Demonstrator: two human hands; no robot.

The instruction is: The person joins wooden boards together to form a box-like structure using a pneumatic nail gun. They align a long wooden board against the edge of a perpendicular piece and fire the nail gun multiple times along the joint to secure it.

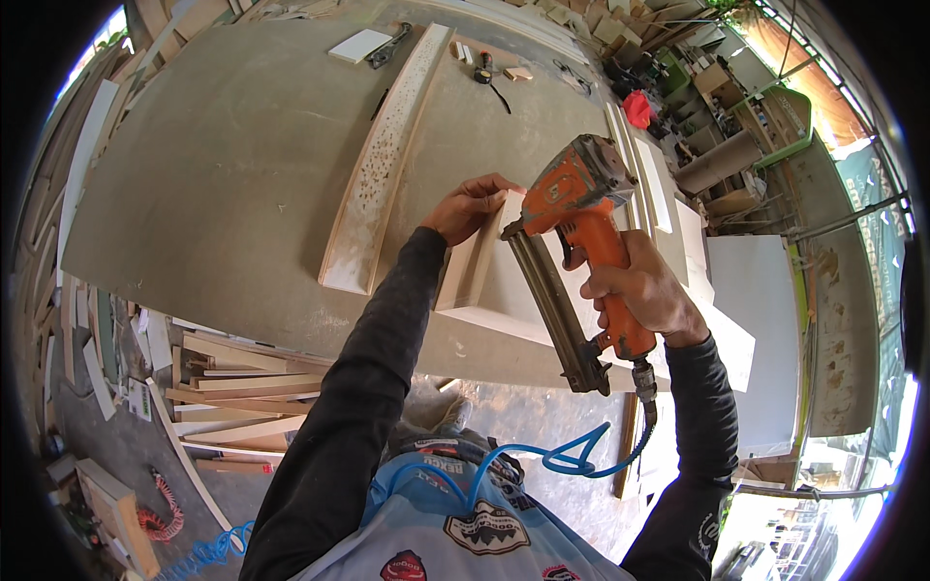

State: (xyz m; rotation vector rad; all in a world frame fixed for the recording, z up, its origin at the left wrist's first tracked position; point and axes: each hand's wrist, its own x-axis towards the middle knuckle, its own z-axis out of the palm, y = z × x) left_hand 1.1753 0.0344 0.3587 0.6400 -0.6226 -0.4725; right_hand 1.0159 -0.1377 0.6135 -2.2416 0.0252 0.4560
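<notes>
My right hand [639, 295] is wrapped round the grip of an orange pneumatic nail gun [573, 194]. Its slanted magazine [552, 305] points down toward me, and a blue air hose [581, 463] runs from the base of the handle. The gun's nose is by the upper edge of a pale wooden frame [472, 263] made of boards standing on edge; whether it touches the wood I cannot tell. My left hand [472, 206] grips the far end of the frame's short board, fingers pressed together close to the nose. The gun hides part of the frame.
A long, dusty board [380, 169] lies left of the frame on the large worktable [213, 165]. Farther back are a tape measure [484, 68], small wood offcuts and a white panel [358, 45]. Wood strips [242, 387] are piled below the table at left. Cluttered shelves [736, 116] stand at right.
</notes>
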